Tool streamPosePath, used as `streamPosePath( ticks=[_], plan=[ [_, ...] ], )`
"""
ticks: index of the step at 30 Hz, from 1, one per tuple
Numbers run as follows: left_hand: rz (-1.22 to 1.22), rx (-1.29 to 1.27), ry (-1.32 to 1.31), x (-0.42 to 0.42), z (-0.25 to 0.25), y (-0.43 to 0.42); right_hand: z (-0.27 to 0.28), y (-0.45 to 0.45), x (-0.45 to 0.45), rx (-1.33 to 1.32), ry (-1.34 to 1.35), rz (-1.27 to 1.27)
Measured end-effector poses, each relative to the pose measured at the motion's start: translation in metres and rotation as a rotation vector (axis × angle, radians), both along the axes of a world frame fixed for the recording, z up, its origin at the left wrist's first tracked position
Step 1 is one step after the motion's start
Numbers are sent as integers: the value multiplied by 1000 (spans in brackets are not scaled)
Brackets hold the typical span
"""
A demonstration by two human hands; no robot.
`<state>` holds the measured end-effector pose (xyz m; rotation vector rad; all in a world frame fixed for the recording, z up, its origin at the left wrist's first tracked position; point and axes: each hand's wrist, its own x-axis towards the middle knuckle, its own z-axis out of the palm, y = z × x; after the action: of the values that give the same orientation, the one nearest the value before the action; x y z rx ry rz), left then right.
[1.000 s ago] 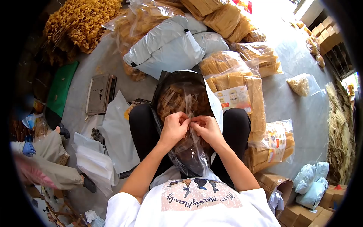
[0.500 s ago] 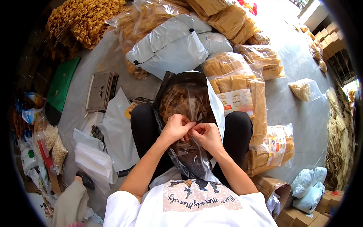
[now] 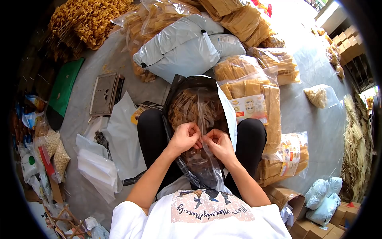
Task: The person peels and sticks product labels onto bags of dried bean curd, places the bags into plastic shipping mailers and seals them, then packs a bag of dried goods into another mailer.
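Observation:
Between my knees stands a mailer bag [image 3: 228, 107], white outside and black inside, with its mouth open. Inside it is a clear plastic bag [image 3: 210, 113] filled with brown dried strips. My left hand [image 3: 184, 138] is closed in a pinch on the clear bag's film, over the left of its middle. Close by on the right, my right hand [image 3: 220, 146] pinches the same film between thumb and fingers. A small gap separates the two hands. The exact edge of film under the fingertips is hard to make out.
Stuffed pale mailer bags [image 3: 179, 51] lie ahead. Clear packs of yellow dried sheets [image 3: 254, 87] line the right. Flat white bags [image 3: 123, 135] and a metal scale [image 3: 104, 95] lie left. A cardboard box [image 3: 284, 197] stands near my right elbow.
My hands have drawn slightly apart, still pinching the clear film. The other person's leg and shoe at the lower left have left the view.

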<state>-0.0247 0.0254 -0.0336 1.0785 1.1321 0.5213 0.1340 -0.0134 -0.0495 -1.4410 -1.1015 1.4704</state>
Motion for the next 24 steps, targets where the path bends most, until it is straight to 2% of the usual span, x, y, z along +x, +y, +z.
streamPosePath(
  ticks=[2,6,11,13,17,21,23,24],
  plan=[
    [-5,25,20,1,0,-1,17,1,-1,91,-305,89],
    [-7,47,28,1,-2,-1,30,8,-6,205,-491,107],
    [20,88,27,3,-10,-3,18,12,-6,311,-488,135],
    [58,146,7,4,-16,-5,12,9,-9,239,-462,58],
    [93,97,-60,1,-20,-7,5,10,-8,112,-325,37],
    [69,126,84,3,-7,-7,1,11,-4,206,-369,64],
    [67,136,109,3,-8,-8,4,11,-1,273,-516,109],
    [44,303,204,2,-9,-10,10,10,1,274,-517,112]
  ],
)
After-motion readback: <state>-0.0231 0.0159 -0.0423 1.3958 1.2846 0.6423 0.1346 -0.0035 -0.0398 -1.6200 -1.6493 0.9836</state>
